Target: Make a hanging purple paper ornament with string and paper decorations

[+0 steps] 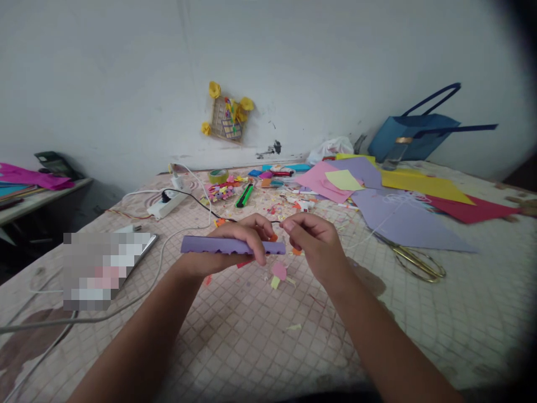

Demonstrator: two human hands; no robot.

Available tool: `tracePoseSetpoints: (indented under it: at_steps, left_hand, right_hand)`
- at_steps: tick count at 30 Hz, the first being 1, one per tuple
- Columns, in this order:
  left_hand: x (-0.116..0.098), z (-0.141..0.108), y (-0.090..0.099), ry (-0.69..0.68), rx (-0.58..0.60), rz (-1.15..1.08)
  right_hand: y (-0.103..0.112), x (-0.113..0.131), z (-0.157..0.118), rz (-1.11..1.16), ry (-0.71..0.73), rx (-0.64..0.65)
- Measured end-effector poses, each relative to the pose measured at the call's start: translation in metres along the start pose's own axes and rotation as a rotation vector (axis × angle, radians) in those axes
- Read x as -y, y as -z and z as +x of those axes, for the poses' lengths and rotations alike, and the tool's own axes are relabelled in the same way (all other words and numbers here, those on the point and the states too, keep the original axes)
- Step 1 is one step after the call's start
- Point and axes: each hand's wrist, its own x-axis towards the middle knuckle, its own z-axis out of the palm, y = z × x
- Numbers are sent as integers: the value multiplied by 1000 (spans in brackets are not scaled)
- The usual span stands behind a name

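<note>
A folded purple paper strip (pixel 230 245) with a notched lower edge lies across my left hand (pixel 247 238), which grips it between bent fingers and palm. My right hand (pixel 312 238) is closed in a pinch just to the right, its fingertips near those of the left. A thin dark line shows between the two hands; whether the right fingers hold it, I cannot make out. An orange scrap (pixel 273 238) shows at my left fingertips. Below the hands, a pink paper piece (pixel 279 271) and a pale green scrap (pixel 275 282) lie on the checked tablecloth (pixel 251 347).
Gold-handled scissors (pixel 419 263) rest beside purple paper sheets (pixel 403 215) on the right. A green cutter (pixel 244 196) and tape roll (pixel 218 176) lie behind. To the left are a phone-like device (pixel 142 249), a power strip (pixel 170 204) and a looping white cable (pixel 161 257).
</note>
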Motion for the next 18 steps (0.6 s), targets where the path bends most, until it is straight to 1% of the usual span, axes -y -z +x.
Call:
tracePoseSetpoints:
  at_steps: [8, 14, 16, 18]
  left_hand:
    - [-1, 0, 0, 5, -2, 17]
    - [0, -1, 0, 8, -1, -20]
    - [0, -1, 0, -6, 1, -17]
    - [0, -1, 1, -17, 0, -16]
  right_hand:
    - [2, -2, 0, 86, -28, -33]
    - [3, -3, 1, 151, -44, -44]
    - [4, -3, 1, 185, -52, -35]
    - [4, -2, 1, 207, -66, 7]
